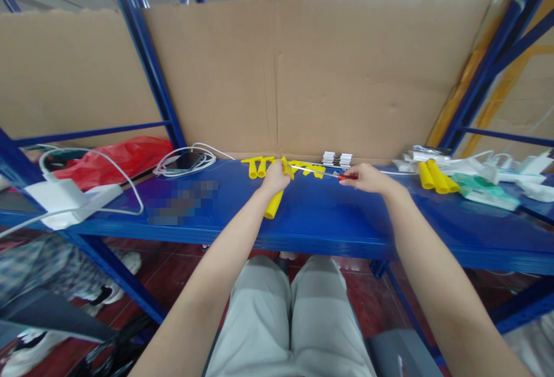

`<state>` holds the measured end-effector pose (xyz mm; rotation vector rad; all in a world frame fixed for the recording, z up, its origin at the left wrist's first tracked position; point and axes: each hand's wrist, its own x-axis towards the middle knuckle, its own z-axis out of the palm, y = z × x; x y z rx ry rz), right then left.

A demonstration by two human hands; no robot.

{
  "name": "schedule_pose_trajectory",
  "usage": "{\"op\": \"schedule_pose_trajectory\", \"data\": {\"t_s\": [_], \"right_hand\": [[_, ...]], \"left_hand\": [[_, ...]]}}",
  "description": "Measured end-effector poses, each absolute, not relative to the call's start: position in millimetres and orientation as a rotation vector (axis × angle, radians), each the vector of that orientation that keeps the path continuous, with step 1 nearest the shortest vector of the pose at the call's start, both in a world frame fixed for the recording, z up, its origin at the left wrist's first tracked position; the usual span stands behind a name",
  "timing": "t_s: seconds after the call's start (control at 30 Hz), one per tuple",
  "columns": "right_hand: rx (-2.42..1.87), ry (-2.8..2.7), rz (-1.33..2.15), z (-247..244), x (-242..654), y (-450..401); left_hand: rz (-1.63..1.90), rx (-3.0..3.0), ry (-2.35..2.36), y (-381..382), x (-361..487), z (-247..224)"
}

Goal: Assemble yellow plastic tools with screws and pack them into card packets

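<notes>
My left hand (277,178) is closed round a yellow plastic piece (273,206) with a tubular handle that points toward me. In my right hand (367,179) is a screwdriver (347,177) with a red handle. Its thin metal shaft runs left to the head of the yellow piece; whether the tip touches it is too small to tell. Behind my left hand lie two similar yellow pieces (257,167). Several small yellow parts (314,170) rest beneath or behind the shaft. White clip-like parts (337,159) stand at the back, near the cardboard.
The blue shelf (329,215) is backed by a cardboard panel (346,77). To the left are a coiled white cable (186,160), a red bag (116,160) and a white charger (64,198). Yellow tubes (437,177) and a green packet (485,190) lie right.
</notes>
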<state>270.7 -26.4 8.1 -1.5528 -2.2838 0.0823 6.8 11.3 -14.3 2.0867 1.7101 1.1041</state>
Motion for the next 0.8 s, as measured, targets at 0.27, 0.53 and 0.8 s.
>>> {"op": "schedule_pose_trajectory", "data": {"t_s": [0.27,0.53,0.8], "right_hand": [[-1.592,-2.289,0.243,9.9,267.5,-30.5],[-1.581,-2.288,0.46,10.6,266.3,-32.6],[-1.672,-2.321,0.334,7.7,269.8,-28.0]], "left_hand": [[1.125,2.071,1.712,9.6,7.3,-14.0],[1.127,2.082,1.746,10.2,6.7,-14.1],[1.113,2.024,1.681,10.5,11.4,-15.2]]}}
